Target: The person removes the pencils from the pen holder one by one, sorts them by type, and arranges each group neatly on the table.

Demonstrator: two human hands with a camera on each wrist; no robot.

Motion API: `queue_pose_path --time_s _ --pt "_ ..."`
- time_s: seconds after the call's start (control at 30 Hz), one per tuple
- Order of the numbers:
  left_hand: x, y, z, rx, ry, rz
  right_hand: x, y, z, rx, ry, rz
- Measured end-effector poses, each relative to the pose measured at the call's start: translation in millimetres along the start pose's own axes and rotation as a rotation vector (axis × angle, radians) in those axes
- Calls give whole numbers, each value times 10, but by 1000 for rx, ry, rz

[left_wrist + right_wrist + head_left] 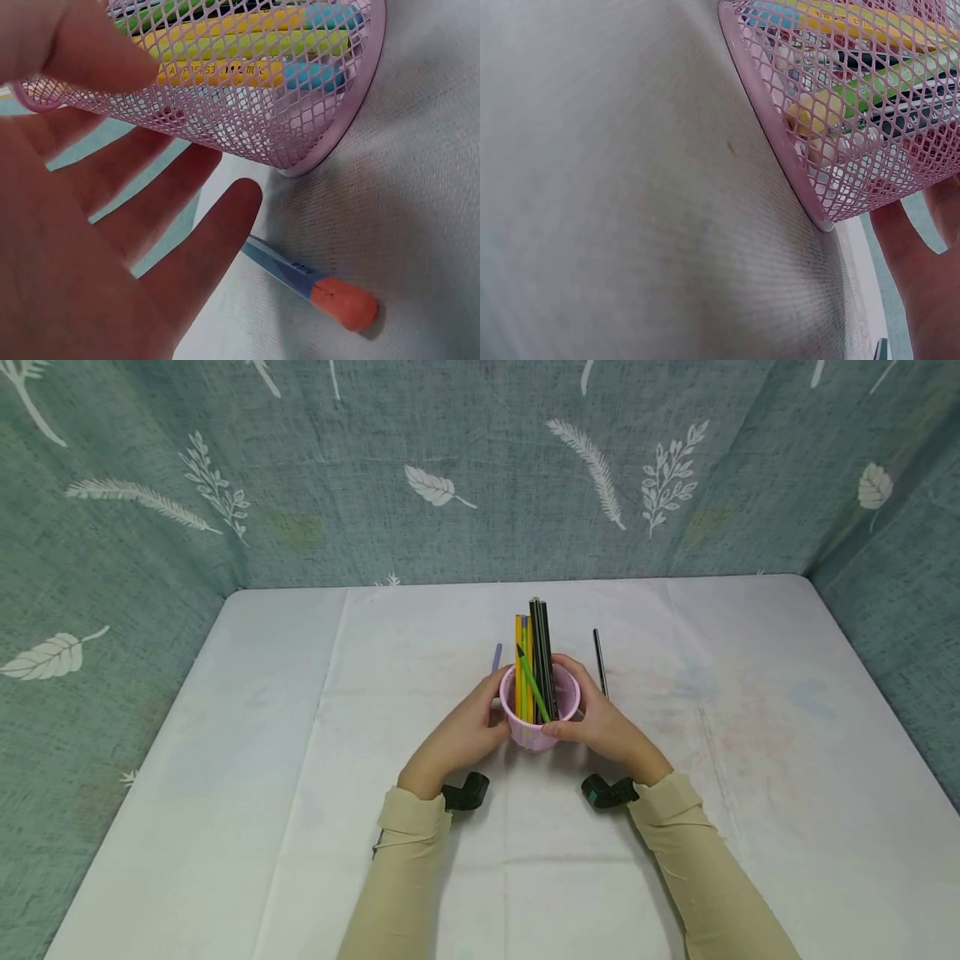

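A pink mesh pencil cup [534, 739] stands at the middle of the table, holding several pencils: black pencils [542, 652], yellow ones [519, 647] and a green one [531, 681] leaning across them. My left hand [465, 727] grips the cup's left side, and in the left wrist view its thumb lies over the mesh [225, 124] with the other fingers spread beyond. From the right, my right hand [603, 722] holds the cup, thumb at the front rim, fingers behind. The cup's base [780, 142] is close to the cloth in the right wrist view.
A blue pencil [497, 656] with an orange end [343, 301] lies just left of the cup. To the right, beyond my right hand, lies a black pencil [599, 656]. White cloth [225, 777] covers the table, and a green leaf-patterned curtain [495, 535] hangs behind it.
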State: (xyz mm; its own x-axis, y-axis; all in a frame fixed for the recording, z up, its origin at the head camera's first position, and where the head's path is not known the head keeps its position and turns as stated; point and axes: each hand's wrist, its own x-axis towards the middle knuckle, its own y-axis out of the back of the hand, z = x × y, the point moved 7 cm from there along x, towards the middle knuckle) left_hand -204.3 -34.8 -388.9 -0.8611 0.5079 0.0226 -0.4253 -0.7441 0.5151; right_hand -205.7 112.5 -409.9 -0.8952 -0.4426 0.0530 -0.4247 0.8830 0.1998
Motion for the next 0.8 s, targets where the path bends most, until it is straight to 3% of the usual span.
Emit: queue_pose_path --time_s 0.17,0.33,0.5,0.8 --pt "-75 9 248 -142 -25 -84 6 -4 26 14 -25 0" --pt "-94 -18 311 -148 -21 -106 -28 -23 -116 16 -36 -13" --pt "-57 -47 257 -137 0 -54 -62 -41 -237 17 -22 -20" --pt "63 -114 -14 -42 -18 40 -71 -33 -262 0 -21 -44"
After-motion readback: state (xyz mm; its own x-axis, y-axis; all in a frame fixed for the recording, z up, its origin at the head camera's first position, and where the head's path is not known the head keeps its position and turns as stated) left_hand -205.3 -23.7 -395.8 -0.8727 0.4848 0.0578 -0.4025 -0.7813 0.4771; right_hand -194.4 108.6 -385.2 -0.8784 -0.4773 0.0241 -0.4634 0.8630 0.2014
